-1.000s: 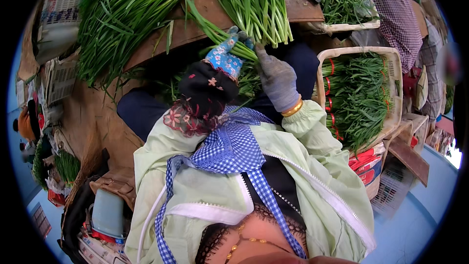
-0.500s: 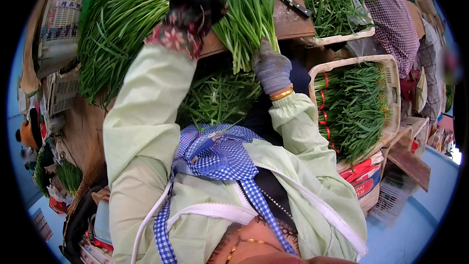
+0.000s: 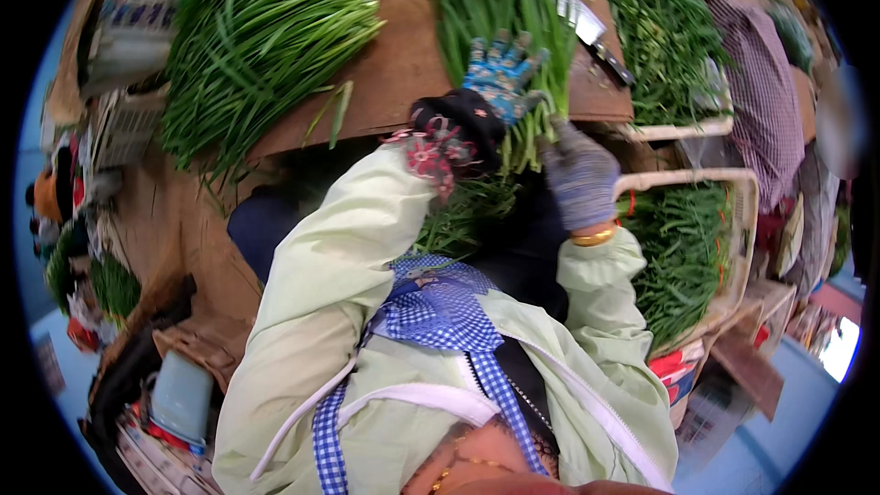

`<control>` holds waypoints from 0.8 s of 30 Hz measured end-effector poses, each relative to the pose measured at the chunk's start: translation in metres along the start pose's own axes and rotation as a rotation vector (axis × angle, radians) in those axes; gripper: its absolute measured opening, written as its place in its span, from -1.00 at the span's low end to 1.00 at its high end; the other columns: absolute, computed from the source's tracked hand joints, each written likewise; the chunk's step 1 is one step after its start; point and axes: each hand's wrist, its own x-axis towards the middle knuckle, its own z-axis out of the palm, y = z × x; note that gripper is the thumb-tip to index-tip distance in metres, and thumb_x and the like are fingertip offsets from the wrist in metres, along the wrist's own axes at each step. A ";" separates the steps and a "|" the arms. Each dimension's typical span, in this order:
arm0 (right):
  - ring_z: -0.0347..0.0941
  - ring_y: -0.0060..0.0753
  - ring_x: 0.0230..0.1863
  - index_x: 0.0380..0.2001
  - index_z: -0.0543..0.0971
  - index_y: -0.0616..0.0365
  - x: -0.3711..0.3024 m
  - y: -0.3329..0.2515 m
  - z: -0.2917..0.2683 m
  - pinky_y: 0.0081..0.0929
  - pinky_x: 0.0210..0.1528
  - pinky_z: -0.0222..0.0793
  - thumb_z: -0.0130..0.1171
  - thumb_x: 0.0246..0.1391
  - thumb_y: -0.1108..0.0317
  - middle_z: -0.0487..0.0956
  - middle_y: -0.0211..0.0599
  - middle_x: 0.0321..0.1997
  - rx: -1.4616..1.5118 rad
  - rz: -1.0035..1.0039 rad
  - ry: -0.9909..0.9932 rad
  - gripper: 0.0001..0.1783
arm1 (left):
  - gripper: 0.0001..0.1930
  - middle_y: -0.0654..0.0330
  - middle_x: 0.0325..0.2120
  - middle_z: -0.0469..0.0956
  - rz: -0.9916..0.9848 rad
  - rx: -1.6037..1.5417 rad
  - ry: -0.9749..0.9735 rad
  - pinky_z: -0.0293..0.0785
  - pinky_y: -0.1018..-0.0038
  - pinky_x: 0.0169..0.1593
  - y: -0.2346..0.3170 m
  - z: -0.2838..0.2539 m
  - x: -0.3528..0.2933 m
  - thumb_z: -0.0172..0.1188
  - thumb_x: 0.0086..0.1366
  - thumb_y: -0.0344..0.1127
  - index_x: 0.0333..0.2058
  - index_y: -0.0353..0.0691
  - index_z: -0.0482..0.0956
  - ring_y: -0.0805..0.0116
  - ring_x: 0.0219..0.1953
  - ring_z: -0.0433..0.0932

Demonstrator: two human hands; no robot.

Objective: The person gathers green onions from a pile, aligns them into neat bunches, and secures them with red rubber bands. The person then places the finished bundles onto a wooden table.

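A bunch of garlic chives (image 3: 500, 0) lies across the brown board (image 3: 403, 37), its pale stem ends hanging over the near edge. My left hand (image 3: 500, 78), in a blue patterned glove under a dark sleeve cuff, rests on the stems with fingers spread. At the stem ends, my right hand (image 3: 582, 174) in a grey knit glove is closed round the right side of the bunch; its fingertips are partly hidden. To the right of the bunch a knife (image 3: 587, 26) with a black handle lies on the board. A large loose heap of chives (image 3: 257, 46) sits at the left.
A pale crate (image 3: 747, 229) at my right holds chives (image 3: 678, 257) tied with red bands. Beyond it, another crate (image 3: 692, 128) is filled with loose leaves (image 3: 651, 46). Cut leaves (image 3: 467, 215) lie below the board. A light blue bin (image 3: 183, 399) stands at lower left.
My left hand has come down and right onto the stems, its fingers now spread. My right hand appears lower and farther right. The whole view has shifted, with the heap now more apart from the bunch.
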 end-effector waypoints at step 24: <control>0.39 -0.20 -0.12 -0.28 0.44 -0.04 0.167 -0.165 0.166 -0.16 0.01 0.19 0.09 -0.21 0.35 0.48 -0.20 -0.21 -0.267 -0.553 -0.097 -0.70 | -0.63 0.08 -0.04 0.41 -0.850 -1.425 0.583 0.26 0.48 0.08 -0.072 -0.088 -0.214 0.06 0.21 -0.39 0.01 -0.23 0.37 0.26 0.00 0.39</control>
